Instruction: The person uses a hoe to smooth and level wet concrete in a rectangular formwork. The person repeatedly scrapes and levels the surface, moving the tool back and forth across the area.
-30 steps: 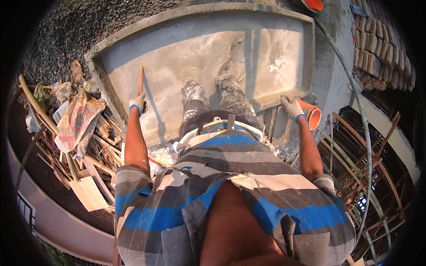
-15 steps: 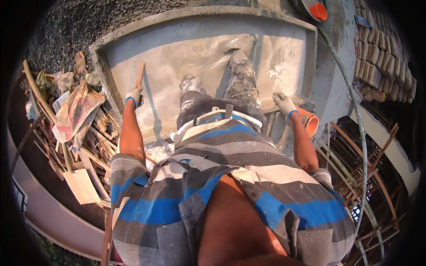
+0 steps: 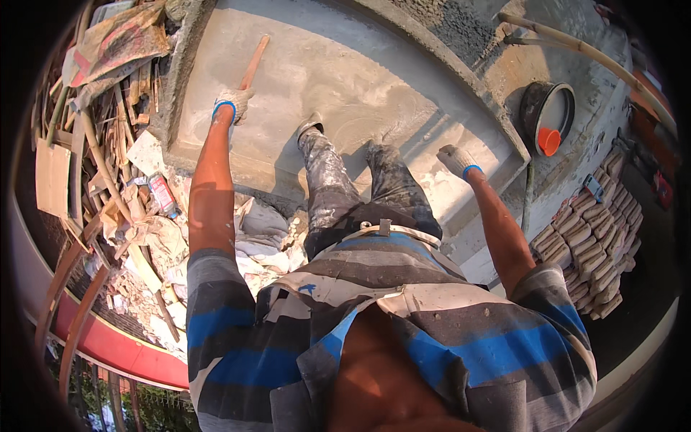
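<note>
Head view: the left hand [image 3: 236,106] is gripping a wooden stick [image 3: 256,60] above grey cement [image 3: 338,68] inside a raised rim [image 3: 178,79].
The right hand [image 3: 458,160] is hanging half-curled, seemingly empty; the cement is looking part-done, smooth in places, rippled near the legs [image 3: 327,169].

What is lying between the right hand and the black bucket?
In the head view, some cement floor and then the concrete rim lie between the right hand and the bucket.
</note>
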The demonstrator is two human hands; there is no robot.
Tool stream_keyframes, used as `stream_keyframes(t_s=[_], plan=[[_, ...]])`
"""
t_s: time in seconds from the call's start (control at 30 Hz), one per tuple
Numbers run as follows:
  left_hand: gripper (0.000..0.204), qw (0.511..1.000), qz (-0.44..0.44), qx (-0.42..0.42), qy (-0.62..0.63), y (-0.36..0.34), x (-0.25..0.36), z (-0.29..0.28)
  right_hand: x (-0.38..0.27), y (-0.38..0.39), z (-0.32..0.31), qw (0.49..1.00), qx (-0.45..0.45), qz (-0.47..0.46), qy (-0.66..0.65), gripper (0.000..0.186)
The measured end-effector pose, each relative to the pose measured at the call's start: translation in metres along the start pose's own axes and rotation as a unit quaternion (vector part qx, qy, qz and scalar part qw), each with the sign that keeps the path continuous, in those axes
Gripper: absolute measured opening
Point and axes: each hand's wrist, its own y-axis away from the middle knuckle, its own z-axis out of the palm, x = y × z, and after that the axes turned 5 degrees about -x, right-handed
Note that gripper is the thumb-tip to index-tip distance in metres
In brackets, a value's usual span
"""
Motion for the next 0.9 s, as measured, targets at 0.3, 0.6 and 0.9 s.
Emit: stream_keyframes(t_s=[0.3,0.6,0.9], plan=[[0.038,0.998,-0.051,-0.039,0.017,-0.024,-0.027,0.019,-0.34,-0.197,0.015,0.955,-0.118,-0.148,-0.228,0.075],[0.049,0.996,0.066,0.015,-0.06,-0.008,-0.027,0.056,-0.484,-0.314,0.122,0.786,-0.353,-0.016,-0.507,0.043],[0.095,0.952,-0.055,0.146,0.262,0.015,-0.103,0.297,-0.338,-0.29,0.186,0.863,-0.272,0.04,-0.423,0.026]])
